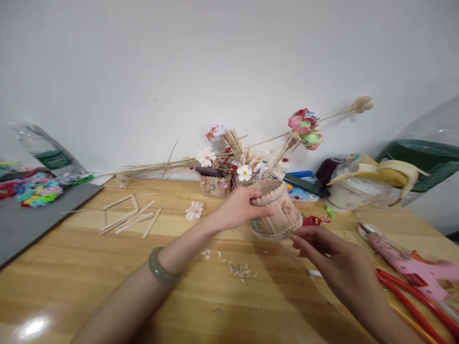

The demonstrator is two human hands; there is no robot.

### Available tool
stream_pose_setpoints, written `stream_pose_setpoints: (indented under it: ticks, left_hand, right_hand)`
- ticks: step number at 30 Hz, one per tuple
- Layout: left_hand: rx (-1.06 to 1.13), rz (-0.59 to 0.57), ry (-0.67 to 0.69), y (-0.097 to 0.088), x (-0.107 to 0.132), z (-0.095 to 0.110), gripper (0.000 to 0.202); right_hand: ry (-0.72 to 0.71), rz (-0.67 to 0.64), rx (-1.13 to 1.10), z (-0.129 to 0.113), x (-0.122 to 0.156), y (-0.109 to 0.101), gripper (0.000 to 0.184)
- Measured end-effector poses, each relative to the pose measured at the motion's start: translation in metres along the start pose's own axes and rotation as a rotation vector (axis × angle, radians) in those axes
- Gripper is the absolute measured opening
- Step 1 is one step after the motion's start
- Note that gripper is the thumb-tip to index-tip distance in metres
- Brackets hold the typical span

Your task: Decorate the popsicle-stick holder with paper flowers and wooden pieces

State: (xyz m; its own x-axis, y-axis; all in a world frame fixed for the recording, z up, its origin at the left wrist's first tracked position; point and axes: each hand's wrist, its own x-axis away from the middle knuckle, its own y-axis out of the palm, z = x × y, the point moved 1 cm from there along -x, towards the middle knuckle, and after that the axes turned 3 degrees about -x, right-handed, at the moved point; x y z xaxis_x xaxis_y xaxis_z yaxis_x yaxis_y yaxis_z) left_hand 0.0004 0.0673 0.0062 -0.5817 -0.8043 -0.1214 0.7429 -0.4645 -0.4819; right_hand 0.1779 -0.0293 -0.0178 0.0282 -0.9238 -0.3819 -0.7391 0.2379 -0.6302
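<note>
A small round holder made of wooden craft sticks (276, 210), trimmed with white lace and beads, is tilted above the wooden table (89, 277). My left hand (238, 208) grips its left side with the fingers wrapped over the rim; a green bangle (161, 267) is on that wrist. My right hand (322, 251) is just below and to the right of the holder, its fingertips at the lace edge by the base, fingers slightly curled.
Loose craft sticks (129, 217) and a paper flower (194, 210) lie left of centre. A second decorated holder (214, 184) with dried stems and paper flowers stands at the back. A pink glue gun (412, 267) with red cable lies right. A banana peel (380, 174), bottle (46, 153) and wood chips (242, 271) are around.
</note>
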Motion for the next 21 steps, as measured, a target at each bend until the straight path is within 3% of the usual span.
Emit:
stream_pose_setpoints:
  ticks: [3, 6, 9, 15, 18, 21]
  left_hand:
    - [-0.017, 0.017, -0.026, 0.0, 0.001, 0.002, 0.025]
    - [-0.025, 0.035, -0.023, 0.0, 0.001, 0.004, 0.028]
    - [-0.052, 0.06, -0.022, 0.0, 0.001, 0.003, 0.028]
    - [-0.006, 0.049, -0.038, 0.0, 0.001, 0.002, 0.027]
    - [0.085, 0.025, -0.042, -0.001, 0.001, 0.004, 0.023]
    - [0.149, 0.005, -0.05, -0.001, 0.0, 0.005, 0.022]
  right_hand:
    - [-0.395, 0.103, 0.282, -0.003, 0.005, 0.009, 0.014]
    - [-0.566, 0.09, 0.536, -0.001, 0.004, 0.022, 0.015]
    - [-0.568, 0.073, 0.618, 0.002, 0.0, 0.03, 0.015]
    - [-0.552, 0.045, 0.465, -0.002, 0.002, 0.02, 0.014]
    - [-0.47, -0.147, 0.356, -0.001, 0.017, 0.007, 0.016]
    - [-0.273, -0.38, 0.403, 0.012, 0.038, -0.006, 0.024]
